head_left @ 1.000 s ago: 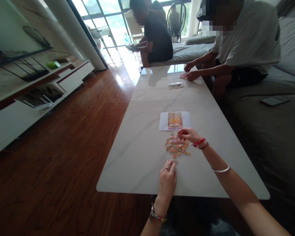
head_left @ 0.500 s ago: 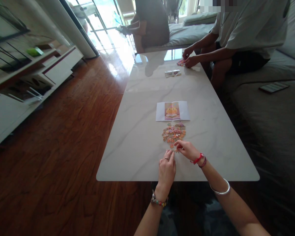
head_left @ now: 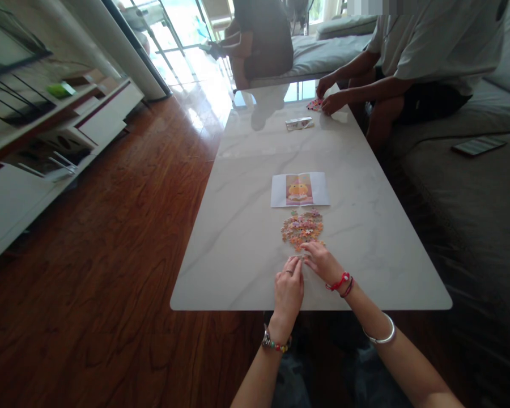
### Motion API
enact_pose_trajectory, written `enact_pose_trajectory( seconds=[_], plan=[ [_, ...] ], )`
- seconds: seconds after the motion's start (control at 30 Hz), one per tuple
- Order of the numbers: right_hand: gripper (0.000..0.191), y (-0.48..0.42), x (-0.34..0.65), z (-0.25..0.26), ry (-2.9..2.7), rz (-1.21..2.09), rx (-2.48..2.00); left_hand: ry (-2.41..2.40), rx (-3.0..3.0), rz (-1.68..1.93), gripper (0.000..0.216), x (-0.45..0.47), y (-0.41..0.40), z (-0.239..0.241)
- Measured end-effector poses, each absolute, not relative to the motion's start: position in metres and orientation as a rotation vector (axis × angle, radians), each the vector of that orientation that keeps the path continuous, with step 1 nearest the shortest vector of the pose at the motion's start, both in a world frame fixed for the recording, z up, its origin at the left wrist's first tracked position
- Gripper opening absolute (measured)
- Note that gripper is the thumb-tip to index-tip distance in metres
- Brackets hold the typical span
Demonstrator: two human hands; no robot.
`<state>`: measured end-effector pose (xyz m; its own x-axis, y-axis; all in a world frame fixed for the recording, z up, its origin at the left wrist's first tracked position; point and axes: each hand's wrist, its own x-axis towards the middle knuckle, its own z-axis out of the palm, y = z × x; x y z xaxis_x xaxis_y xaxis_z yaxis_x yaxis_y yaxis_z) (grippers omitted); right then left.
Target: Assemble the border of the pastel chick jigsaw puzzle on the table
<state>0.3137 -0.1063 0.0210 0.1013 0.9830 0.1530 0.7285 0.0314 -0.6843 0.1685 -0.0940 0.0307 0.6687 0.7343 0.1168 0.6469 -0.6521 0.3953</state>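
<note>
A heap of small orange and pink jigsaw puzzle pieces point(head_left: 302, 228) lies on the white marbled table. Just below it, my left hand point(head_left: 288, 288) rests with its fingers together, pressing their tips on a short pale strip of puzzle pieces point(head_left: 296, 257). My right hand point(head_left: 323, 263) is closed in a pinch at the right end of that strip, its fingertips near my left ones. The piece between them is mostly hidden. Beyond the heap is a creased white sheet point(head_left: 321, 190) with a printed picture of a round yellow figure.
Farther up the table point(head_left: 246, 226) lies a small white packet point(head_left: 300, 124). A person's hands point(head_left: 330, 97) work on other puzzle pieces at the far right corner. Another person sits at the back. A phone point(head_left: 478, 146) lies on the grey sofa at right.
My right hand has moved slightly left and closer to my left fingertips. The left hand stays at the strip. The view has shifted a little.
</note>
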Motion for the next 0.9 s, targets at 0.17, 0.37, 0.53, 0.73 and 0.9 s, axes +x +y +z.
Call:
enact_pose_trajectory(
  seconds=[0.17, 0.37, 0.53, 0.73, 0.9],
  plan=[
    [0.030, -0.113, 0.313, 0.018, -1.623, 0.505, -1.810, 1.092, 2.559, 0.380, 0.041, 0.168, -0.094, 0.031],
    [0.021, -0.110, 0.317, 0.021, -1.667, 0.578, -1.790, 1.095, 2.569, 0.362, 0.042, 0.167, -0.093, 0.030],
    [0.014, -0.106, 0.316, 0.026, -1.710, 0.580, -1.823, 1.081, 2.624, 0.351, 0.042, 0.168, -0.093, 0.030],
    [0.014, -0.108, 0.314, 0.020, -1.647, 0.557, -1.834, 1.094, 2.707, 0.295, 0.044, 0.169, -0.094, 0.028],
    [0.017, -0.118, 0.306, 0.021, -1.748, 0.418, -1.926, 1.115, 2.738, 0.243, 0.042, 0.171, -0.093, 0.027]
  ],
)
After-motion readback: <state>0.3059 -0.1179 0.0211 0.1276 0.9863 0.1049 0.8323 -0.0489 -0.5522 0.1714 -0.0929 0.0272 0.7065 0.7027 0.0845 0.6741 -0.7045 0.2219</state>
